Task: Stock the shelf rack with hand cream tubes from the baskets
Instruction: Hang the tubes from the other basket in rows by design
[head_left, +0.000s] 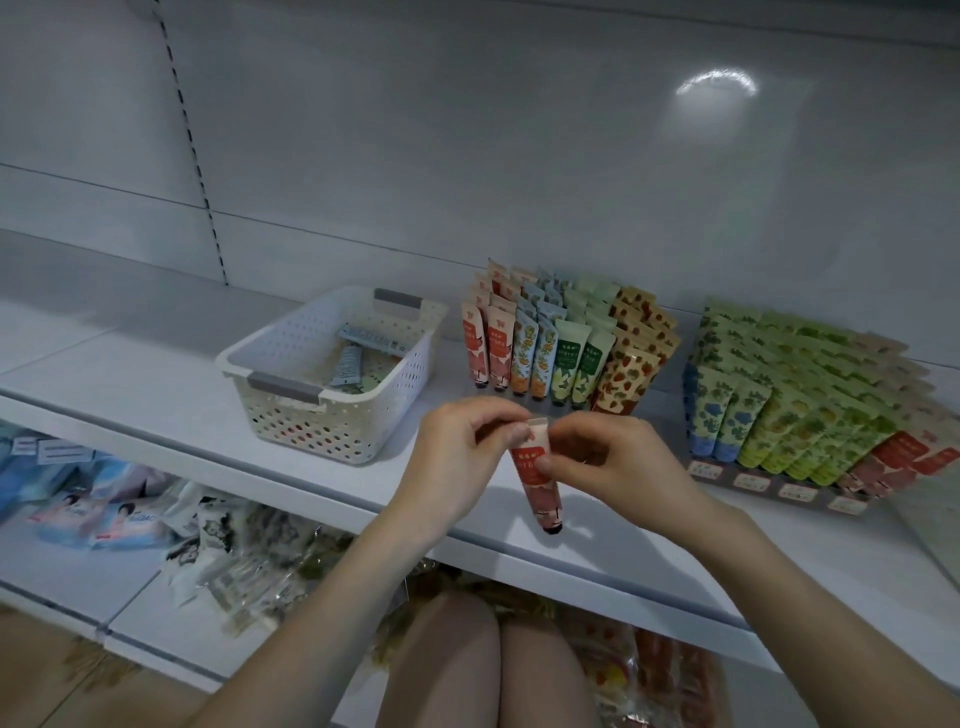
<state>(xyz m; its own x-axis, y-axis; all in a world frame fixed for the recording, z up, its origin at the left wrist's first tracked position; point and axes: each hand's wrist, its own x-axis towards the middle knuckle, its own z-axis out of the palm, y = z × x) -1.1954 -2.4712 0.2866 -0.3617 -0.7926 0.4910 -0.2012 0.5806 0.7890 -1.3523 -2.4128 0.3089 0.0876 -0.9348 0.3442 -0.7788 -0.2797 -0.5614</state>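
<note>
While your left hand (464, 457) and right hand (618, 460) both pinch the red tube (540, 493) cap-down, you seem to square it for the rack (519, 401) at twelve o'clock.

The white shelf (130, 374) carries three items in a row. At left stands a perforated white basket (311, 426) with grey handles, set at an angle. At centre, just beside it, stands a rack (524, 399) of upright tubes (561, 343) sorted in colour columns. At right, apart from the rack, a labelled tray (779, 486) holds further tube rows (810, 395). The lower shelf (67, 566) carries packets (218, 545).
</note>
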